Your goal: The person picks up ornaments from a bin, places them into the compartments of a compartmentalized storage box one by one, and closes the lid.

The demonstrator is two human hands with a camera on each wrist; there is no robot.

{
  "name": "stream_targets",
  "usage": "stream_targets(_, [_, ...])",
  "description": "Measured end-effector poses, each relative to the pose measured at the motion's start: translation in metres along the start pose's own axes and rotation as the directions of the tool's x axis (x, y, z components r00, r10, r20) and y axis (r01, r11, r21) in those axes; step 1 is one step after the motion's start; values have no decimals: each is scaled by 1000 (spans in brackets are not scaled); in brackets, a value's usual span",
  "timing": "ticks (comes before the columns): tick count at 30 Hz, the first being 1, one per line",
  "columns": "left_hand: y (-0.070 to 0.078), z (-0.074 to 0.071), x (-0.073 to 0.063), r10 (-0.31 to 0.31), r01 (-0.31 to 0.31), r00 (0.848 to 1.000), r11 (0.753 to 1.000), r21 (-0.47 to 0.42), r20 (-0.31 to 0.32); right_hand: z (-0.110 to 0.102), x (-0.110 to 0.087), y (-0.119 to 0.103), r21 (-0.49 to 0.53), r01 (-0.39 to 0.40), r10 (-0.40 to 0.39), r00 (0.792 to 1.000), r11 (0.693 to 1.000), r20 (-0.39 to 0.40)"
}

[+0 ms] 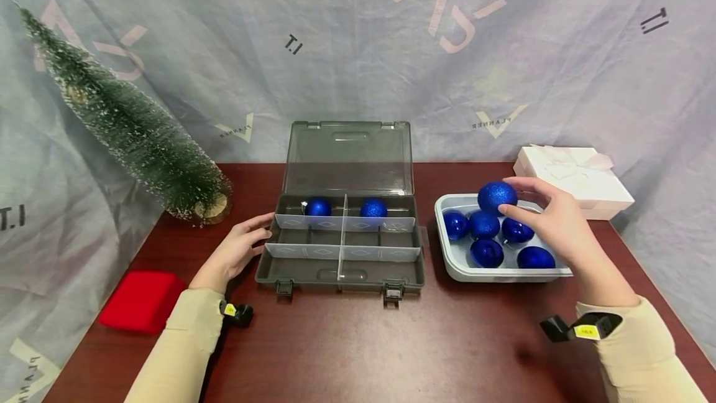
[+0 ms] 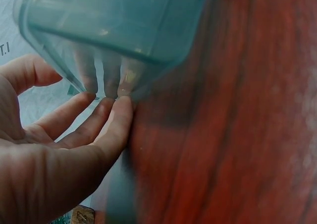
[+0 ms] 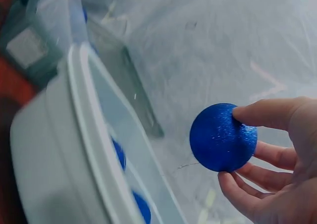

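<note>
My right hand (image 1: 550, 213) pinches a glittery blue bauble (image 1: 497, 197) between thumb and fingertips, above a white tub (image 1: 447, 269). In the right wrist view the same bauble (image 3: 223, 137) shows a thin wire loop, and the tub's wall (image 3: 54, 149) stands beside it. Several more blue baubles (image 1: 486, 254) lie in the tub. At the centre stands a grey see-through compartment box (image 1: 296, 275) with its lid raised. Two blue baubles (image 1: 373, 208) sit in its back row, one on each side of the divider. Fingertips of my left hand (image 1: 237, 250) touch the box's left side, fingers extended.
A small frosted Christmas tree (image 1: 134, 129) leans at the back left. Near the left edge lies a red block-shaped object (image 1: 142, 301). Behind the tub is a white gift box (image 1: 570, 173) with a bow. A printed grey cloth (image 1: 347, 48) hangs behind the table.
</note>
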State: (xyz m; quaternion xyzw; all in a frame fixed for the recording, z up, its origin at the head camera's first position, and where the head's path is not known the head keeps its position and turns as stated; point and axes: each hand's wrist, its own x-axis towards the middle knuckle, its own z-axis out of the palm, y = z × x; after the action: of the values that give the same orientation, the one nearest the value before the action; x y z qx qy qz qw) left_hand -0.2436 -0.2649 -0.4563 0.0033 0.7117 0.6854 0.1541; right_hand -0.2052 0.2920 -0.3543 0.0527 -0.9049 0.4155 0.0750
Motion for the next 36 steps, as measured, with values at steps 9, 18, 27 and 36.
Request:
stream_targets(9, [-3,1,0,-8,8,1000,1000,-2,-3,33,1,-42,254,98,-83,994,962,-69])
stream_targets(18, [-3,0,1,4,-4,1000,1000,8,-6,78,9,-75,415,202,-214,977,887,-20])
stream_targets(27, [-2,1,2,6,-5,1000,1000,10,-5,116,19,-102,481,207,-265,963,852,55])
stream_targets(36, [-2,-1,2,12,-12,1000,1000,12,-7,164,27,-126,509,178,-284,949,842,137])
